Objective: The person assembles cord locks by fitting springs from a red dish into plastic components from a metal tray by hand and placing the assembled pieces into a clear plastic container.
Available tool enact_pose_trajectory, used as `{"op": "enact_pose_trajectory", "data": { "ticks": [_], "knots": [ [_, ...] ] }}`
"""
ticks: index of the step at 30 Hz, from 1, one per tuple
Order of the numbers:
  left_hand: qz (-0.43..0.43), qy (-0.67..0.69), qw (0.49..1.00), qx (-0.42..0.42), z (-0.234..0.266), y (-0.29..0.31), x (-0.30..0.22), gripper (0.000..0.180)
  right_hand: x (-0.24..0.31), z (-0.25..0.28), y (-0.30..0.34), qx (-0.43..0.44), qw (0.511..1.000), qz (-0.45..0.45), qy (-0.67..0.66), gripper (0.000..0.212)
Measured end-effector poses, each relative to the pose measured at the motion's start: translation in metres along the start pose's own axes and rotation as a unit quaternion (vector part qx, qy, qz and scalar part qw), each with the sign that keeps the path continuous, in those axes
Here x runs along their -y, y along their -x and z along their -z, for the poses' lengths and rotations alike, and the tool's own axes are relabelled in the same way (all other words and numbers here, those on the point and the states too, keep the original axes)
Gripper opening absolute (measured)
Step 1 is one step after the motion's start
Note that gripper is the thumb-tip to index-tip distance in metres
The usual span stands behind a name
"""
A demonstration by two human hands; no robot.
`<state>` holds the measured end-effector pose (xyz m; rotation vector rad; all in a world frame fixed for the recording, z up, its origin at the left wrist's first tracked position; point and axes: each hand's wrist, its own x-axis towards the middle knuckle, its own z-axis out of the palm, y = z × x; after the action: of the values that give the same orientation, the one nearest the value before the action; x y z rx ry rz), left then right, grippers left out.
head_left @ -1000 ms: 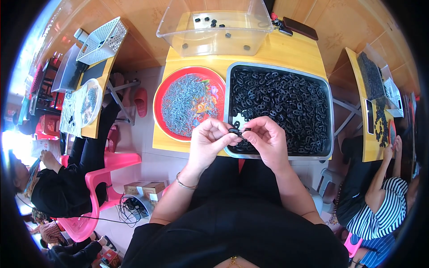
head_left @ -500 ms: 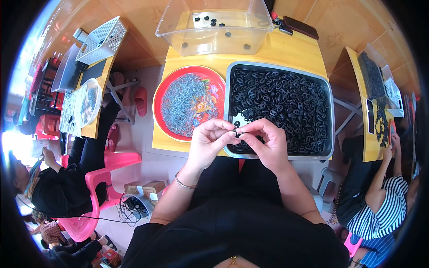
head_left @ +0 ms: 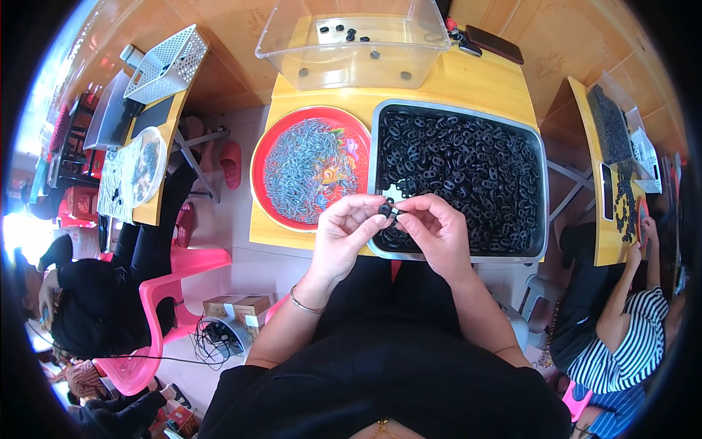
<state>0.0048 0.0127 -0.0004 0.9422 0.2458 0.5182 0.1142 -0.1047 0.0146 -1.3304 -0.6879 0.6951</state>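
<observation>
My left hand (head_left: 346, 230) pinches a small black plastic piece (head_left: 385, 210) between thumb and forefinger. Close against it, my right hand (head_left: 437, 235) also has thumb and fingertips closed on a small dark part (head_left: 398, 213), too small to make out fully. Both hands hover over the near left corner of a metal tray (head_left: 545, 183) heaped with black oval two-holed pieces (head_left: 461, 175). To the left, a red round tray (head_left: 259, 157) with a flower pattern carries many thin silvery-blue bits (head_left: 300, 172).
A clear plastic bin (head_left: 351, 69) with several black pieces stands at the table's back. Beside it lie a brown case (head_left: 493, 44) and keys. A pink chair (head_left: 157, 293) and a seated person are on the left; another person in stripes (head_left: 625, 344) works at the right table.
My fingertips have parted slightly, and more of the black piece in my left hand shows. The person on the left has drawn an arm in toward the body.
</observation>
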Motion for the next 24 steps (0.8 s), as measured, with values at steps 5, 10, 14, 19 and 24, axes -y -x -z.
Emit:
{"op": "enact_pose_trajectory", "data": {
  "ticks": [5, 10, 14, 19, 24],
  "knots": [
    [-0.006, -0.013, 1.0, 0.006, 0.0014, -0.0001, -0.0002, 0.024, -0.0012, -0.0006, 0.0013, -0.002, 1.0, 0.0, -0.003, 0.016],
    [-0.018, -0.056, 0.998, 0.015, 0.0051, 0.0014, 0.0026, 0.024, 0.0012, -0.0046, 0.0019, -0.02, 1.0, -0.001, -0.016, 0.014],
    [-0.023, -0.057, 0.998, 0.01, 0.0009, 0.0012, 0.0031, 0.024, -0.0006, -0.0056, 0.0011, -0.026, 0.999, 0.001, -0.024, 0.013],
    [-0.022, -0.058, 0.998, 0.007, 0.0006, 0.0013, 0.0019, 0.024, 0.0009, -0.0059, 0.0009, -0.028, 0.999, -0.009, -0.028, 0.013],
    [-0.022, -0.065, 0.998, -0.007, -0.0017, 0.0022, 0.0022, 0.023, -0.0015, -0.0061, 0.0014, -0.025, 0.996, -0.022, -0.083, 0.011]
  ]
}}
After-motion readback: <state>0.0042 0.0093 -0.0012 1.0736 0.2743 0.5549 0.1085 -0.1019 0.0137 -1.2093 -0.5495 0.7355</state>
